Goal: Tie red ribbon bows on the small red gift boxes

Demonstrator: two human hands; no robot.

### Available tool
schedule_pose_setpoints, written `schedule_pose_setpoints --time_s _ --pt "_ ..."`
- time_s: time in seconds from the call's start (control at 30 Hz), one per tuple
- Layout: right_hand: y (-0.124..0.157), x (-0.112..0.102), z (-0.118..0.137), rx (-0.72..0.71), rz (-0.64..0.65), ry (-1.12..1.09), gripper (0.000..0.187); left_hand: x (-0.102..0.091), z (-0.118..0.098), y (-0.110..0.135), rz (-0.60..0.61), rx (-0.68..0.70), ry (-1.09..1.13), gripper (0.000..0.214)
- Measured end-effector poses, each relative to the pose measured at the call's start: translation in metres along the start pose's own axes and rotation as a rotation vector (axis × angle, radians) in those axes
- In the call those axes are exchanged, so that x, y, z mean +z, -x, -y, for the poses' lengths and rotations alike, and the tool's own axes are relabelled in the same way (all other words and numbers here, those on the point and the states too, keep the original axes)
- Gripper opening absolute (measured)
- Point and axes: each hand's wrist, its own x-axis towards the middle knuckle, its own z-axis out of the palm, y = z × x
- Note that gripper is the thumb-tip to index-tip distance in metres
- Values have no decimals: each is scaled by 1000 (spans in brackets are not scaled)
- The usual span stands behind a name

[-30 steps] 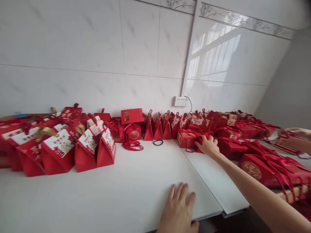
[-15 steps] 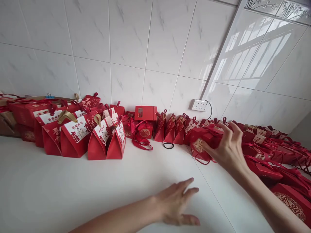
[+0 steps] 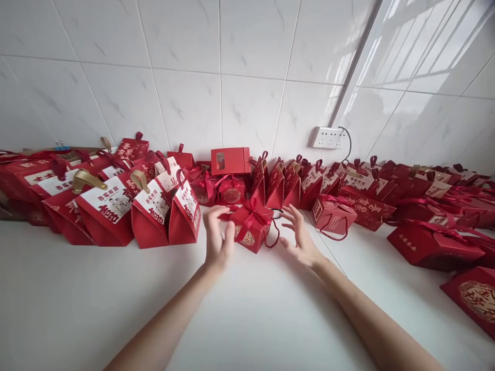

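Note:
A small red gift box [image 3: 247, 236] with a ribbon bow on top, a gold round print and a dark red cord handle stands on the white counter [image 3: 232, 319] between my hands. My left hand [image 3: 218, 239] is at its left side, fingers bent and apart from the thumb; whether it touches the box I cannot tell. To the right, my right hand [image 3: 300, 238] is spread beside the cord handle and grips nothing. Part of a black ring [image 3: 277, 213] shows behind the box.
Roof-shaped red and white gift boxes [image 3: 110, 206] stand at the left. Several narrow red boxes [image 3: 276, 185] line the tiled wall. Another corded box [image 3: 334, 212] and many more red boxes [image 3: 433, 245] fill the right. A power strip [image 3: 328, 138] is on the wall.
The bowed gift box has come leftward from the right-hand group to mid-counter, and my right hand has let go of it. My left hand has moved up beside it. The view has shifted.

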Motion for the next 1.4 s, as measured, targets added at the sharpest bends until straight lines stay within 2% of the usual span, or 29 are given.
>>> schedule_pose_setpoints --time_s 0.07,0.13,0.23,0.3,0.37,0.43,0.5,0.63,0.7,0.77,1.07,1.3,1.4 --pt "0 -3 6 63 -26 7 70 4 9 -2 2 -324 96 25" --pt "-1 -2 13 114 6 56 65 7 19 -3 14 -557 175 29" --pt "-2 6 22 188 89 74 67 11 34 -2 72 -670 219 37" --pt "-1 10 25 222 148 37 80 14 38 -1 110 -706 239 43" --pt "0 11 26 237 169 -30 94 15 36 1 134 -725 255 47" --pt "0 8 26 248 154 -122 97 15 29 2 160 -743 273 49" --pt "0 4 24 265 115 -212 90 14 20 1 141 -763 278 43" --pt "-3 -2 20 283 -2 -265 65 8 9 -6 -30 -738 222 17" --pt "-3 -2 20 279 -35 -234 58 5 8 -10 -72 -718 189 13" --pt "-3 -1 22 293 -30 -203 53 3 8 -12 -60 -716 166 15" --pt "-3 -1 28 302 24 -130 37 12 8 1 339 -781 231 44" --pt "-4 -3 21 322 -50 -79 37 6 8 9 653 -537 187 62" --pt "-6 -5 24 387 -144 -159 28 5 6 12 742 -483 133 74"
